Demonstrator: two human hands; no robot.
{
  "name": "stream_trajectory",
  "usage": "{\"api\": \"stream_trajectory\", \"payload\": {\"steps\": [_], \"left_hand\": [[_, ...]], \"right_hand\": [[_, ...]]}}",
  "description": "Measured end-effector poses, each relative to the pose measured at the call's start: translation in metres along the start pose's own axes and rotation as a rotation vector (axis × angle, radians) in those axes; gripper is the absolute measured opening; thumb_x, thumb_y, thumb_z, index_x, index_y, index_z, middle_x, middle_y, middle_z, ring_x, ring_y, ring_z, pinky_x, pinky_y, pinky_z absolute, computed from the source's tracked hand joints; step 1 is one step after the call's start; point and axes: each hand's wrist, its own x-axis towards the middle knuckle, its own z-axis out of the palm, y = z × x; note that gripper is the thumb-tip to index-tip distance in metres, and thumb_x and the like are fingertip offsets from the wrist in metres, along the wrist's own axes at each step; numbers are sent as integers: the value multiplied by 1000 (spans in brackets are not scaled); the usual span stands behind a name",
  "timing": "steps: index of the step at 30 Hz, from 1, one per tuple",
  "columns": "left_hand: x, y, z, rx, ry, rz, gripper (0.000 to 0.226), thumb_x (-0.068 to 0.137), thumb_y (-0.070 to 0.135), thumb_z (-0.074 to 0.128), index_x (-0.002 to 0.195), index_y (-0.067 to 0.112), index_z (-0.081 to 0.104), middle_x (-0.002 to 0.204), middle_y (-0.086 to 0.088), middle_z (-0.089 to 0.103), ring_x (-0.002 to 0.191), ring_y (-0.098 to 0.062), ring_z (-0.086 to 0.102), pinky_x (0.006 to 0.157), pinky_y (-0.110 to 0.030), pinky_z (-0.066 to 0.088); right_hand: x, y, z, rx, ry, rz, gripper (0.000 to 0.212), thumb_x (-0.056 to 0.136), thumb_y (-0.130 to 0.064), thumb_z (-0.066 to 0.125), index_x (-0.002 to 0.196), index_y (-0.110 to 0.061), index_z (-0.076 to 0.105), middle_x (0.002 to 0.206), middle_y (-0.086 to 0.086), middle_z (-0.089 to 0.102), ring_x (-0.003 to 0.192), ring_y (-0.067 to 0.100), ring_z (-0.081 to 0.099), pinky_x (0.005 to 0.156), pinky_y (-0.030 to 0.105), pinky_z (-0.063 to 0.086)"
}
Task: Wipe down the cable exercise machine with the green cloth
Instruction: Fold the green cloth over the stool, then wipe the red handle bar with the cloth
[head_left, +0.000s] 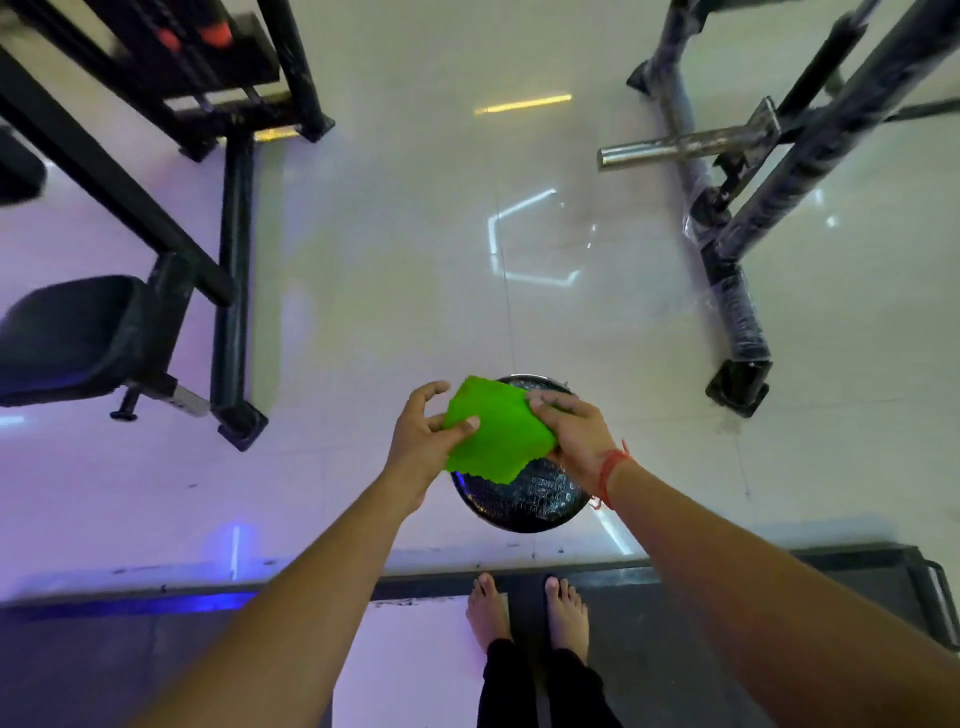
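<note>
The left hand (421, 441) pinches one edge of the bright green square cloth (493, 431) with thumb, other fingers spread loose — the right hand (571, 431) grips the opposite edge. Cloth hangs above a round black stool (540, 499); the weak left pinch could drop it.

From where I watch, no text, label, brand or number can be read. The round black weight plate (540, 493) on the floor carries raised markings across its face, but they are too small and blurred for me to make out, and the green cloth (493, 431) held over it covers part of them.
</note>
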Motion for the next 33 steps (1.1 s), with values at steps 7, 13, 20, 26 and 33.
{"api": "stream_trajectory", "payload": {"steps": [7, 13, 20, 26, 33], "left_hand": [[-109, 103, -71, 350, 109, 235, 22, 83, 14, 81, 100, 26, 73, 90, 0, 77, 86, -20, 73, 78, -30, 60], [-176, 181, -150, 475, 352, 407, 21, 84, 31, 80, 103, 24, 76, 90, 2, 63, 71, -9, 57, 66, -3, 39], [-204, 310, -264, 522, 445, 578, 25, 88, 29, 75, 111, 21, 75, 104, -1, 71, 88, -14, 68, 75, -13, 46], [-236, 438, -338, 600, 442, 785, 28, 92, 21, 68, 119, 19, 72, 105, 3, 73, 95, -13, 68, 90, -27, 52], [-272, 569, -369, 676, 391, 1024, 31, 98, 24, 60, 129, 19, 65, 121, 5, 64, 106, -7, 56, 91, -22, 42]], "right_hand": [[-108, -115, 67, -810, -243, -286, 35, 73, -34, 90, 98, -11, 80, 117, 13, 71, 105, 24, 67, 95, 36, 53], [-174, -200, 158, -950, -412, -450, 23, 79, -43, 84, 76, -24, 72, 66, -8, 66, 64, 7, 61, 63, 22, 47], [-241, -281, 283, -544, -540, -397, 27, 91, -12, 73, 111, 5, 73, 97, 20, 74, 72, 23, 71, 64, 29, 59], [-291, -380, 367, -294, -379, -562, 17, 91, 2, 68, 107, 7, 71, 101, 25, 73, 81, 31, 71, 73, 43, 62], [-335, -505, 420, -64, -126, -907, 21, 80, -6, 78, 101, -9, 78, 90, 12, 78, 85, 29, 75, 85, 49, 61]]}}
